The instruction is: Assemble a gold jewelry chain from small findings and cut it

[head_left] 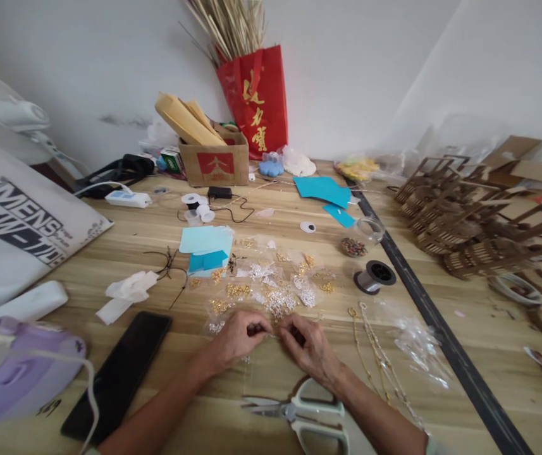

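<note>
Trinkets (279, 302), tiny and silver-coloured, glitter in a loose heap on the pale wood-grained worktop (214, 411), just beyond the fingertips; their single shapes are too small for me to make out. Bare and curled, the left hand (238, 338) has its thumb and fingertips pressed together close to the heap. Opposite it, nearly meeting it, the right hand (311, 344) is bent over with its fingertips drawn tight too. Whatever either one pinches is too fine to tell from where I stand. Clear plastic packets of gold-coloured bits (238, 290) lie around the heap, their edges hard to trace.

Near the right forearm rest scissors with pale green handles (292, 412), the lower loop cut off by the bottom edge. Two thin chains, gold-coloured and silver-coloured (383, 363), trail toward that forearm, where I lose the silver one's end. A black flat phone-like slab (121, 370) lies beside the left forearm, a white cable crossing its lower part. Farther left, a purple-and-cream appliance (38, 373) is cut off by the edge, so I cannot tell what it is.
</note>
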{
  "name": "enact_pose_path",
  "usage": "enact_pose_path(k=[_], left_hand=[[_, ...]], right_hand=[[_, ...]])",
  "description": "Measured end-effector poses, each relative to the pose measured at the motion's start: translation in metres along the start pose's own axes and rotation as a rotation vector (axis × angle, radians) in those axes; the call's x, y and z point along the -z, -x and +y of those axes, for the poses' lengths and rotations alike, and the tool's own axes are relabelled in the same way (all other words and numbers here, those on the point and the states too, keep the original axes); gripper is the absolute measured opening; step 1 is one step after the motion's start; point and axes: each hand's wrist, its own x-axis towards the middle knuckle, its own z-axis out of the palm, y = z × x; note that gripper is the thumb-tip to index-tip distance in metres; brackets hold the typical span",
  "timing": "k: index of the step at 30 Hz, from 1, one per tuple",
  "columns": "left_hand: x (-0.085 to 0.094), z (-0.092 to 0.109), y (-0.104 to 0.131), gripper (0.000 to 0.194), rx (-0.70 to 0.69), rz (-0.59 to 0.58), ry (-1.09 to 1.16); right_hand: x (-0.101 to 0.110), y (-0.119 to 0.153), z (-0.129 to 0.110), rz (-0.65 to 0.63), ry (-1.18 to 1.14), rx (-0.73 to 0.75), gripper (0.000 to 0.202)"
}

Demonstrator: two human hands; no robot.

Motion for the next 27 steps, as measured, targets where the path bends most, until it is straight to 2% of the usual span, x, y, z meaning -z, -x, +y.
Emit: enact_pose_path(k=[7, 17, 27], left_hand=[[0.0, 0.0017, 0.0005, 0.019, 0.009, -0.007, 0.019], [0.0008, 0.0025, -0.0008, 0.019, -0.1, 0.02, 0.005], [0.0004, -0.0029, 0.0008, 0.013, -0.006, 0.021, 0.05]], right_hand=[[-0.0013, 0.0, 0.002, 0.019, 0.016, 0.012, 0.012], [0.0003, -0.0008, -0.0009, 0.013, 0.01, -0.017, 0.013], [-0.0004, -0.0004, 0.0007, 0.016, 0.008, -0.012, 0.014]])
